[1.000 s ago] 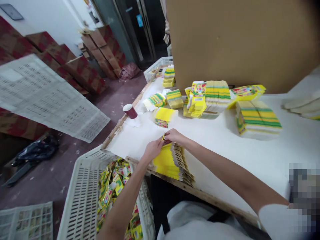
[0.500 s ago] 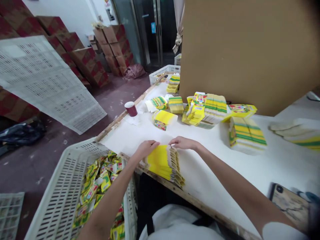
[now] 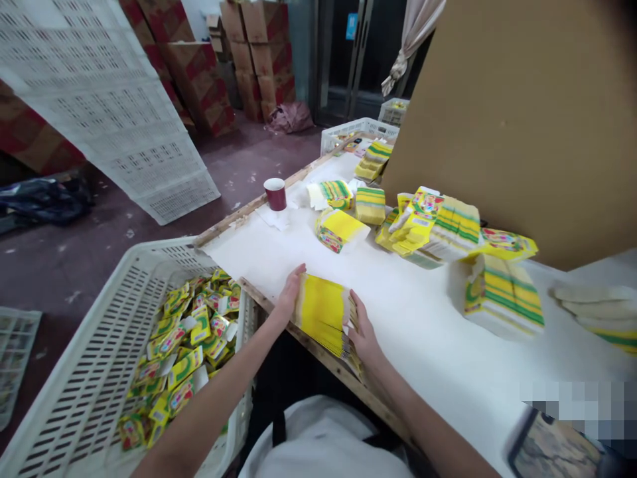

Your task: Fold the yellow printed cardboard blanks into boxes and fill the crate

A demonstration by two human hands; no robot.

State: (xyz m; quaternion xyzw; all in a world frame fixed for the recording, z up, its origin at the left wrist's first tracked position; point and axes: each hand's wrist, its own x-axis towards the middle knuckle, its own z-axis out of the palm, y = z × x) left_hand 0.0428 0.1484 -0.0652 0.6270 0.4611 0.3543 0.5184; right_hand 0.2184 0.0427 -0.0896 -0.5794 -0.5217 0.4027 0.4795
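Presently, the left hand and right hand, half open, are bracing yellow cartons between them on the worktop. Right fingers are apparently touching the cartons' edges.

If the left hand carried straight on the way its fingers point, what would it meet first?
Most likely the yellow bundle with the printed end, lying on the white tabletop ahead of the left hand. Height is hard to judge from this single view, so the hand might pass over it.
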